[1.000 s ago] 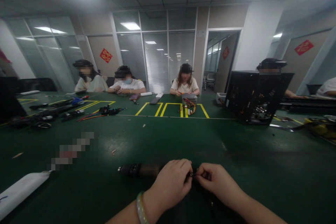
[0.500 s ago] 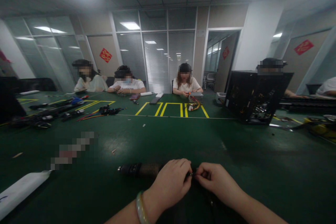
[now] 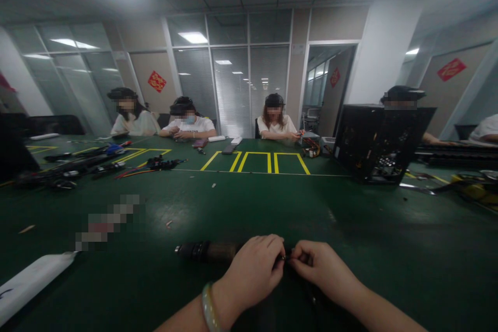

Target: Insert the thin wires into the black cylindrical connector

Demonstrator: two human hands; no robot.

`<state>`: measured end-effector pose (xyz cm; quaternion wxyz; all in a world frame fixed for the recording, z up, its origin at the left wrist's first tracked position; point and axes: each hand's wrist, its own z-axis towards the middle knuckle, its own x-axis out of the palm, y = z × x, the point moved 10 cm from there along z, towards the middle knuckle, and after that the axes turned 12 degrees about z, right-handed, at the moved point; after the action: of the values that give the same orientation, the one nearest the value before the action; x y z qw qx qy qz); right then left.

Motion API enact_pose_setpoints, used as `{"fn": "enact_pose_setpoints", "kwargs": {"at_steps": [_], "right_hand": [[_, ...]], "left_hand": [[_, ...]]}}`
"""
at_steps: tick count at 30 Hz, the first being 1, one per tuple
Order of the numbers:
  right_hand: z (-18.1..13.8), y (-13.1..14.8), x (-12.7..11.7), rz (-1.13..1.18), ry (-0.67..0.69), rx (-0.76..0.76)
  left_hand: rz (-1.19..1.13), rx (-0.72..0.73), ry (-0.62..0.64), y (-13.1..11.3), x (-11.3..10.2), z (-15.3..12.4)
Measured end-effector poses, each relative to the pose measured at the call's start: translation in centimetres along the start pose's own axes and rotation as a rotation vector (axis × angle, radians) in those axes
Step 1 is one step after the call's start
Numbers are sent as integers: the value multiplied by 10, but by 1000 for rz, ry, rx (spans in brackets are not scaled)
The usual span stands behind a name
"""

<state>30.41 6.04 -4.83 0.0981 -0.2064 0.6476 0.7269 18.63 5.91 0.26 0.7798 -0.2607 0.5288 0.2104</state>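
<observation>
A dark cylindrical tool [image 3: 220,252], with a metal tip at its left end and a brownish body, lies crosswise on the green table in front of me. Over its right end my left hand [image 3: 257,264] is closed, a pale bangle on the wrist. My right hand [image 3: 317,267] is closed in a pinch just beside it. Between the fingertips of both hands shows a small dark piece with a metallic glint, too small to name. Beneath my right hand a thin dark cord-like line runs toward me. My fingers hide the tool's right end.
A black computer case [image 3: 383,145] stands at the right. Dark cables [image 3: 155,164] lie at the left, and a long white object [image 3: 37,280] lies near left. Across the table, a person [image 3: 278,124] handles a grey box with wires [image 3: 311,139]; other people sit nearby.
Across the table, the grey box with wires has moved to the right, and the person's hands with it. My own hands and the tool look almost unchanged.
</observation>
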Motion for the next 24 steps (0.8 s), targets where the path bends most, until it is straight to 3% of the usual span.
{"fn": "enact_pose_setpoints", "kwargs": {"at_steps": [17,24], "right_hand": [[0,0,1,15,-6,0],[0,-1,0,12,1,10]], "left_hand": [[8,43,-31,-4,0,0],[-6,-13,-47,3,0,0]]}}
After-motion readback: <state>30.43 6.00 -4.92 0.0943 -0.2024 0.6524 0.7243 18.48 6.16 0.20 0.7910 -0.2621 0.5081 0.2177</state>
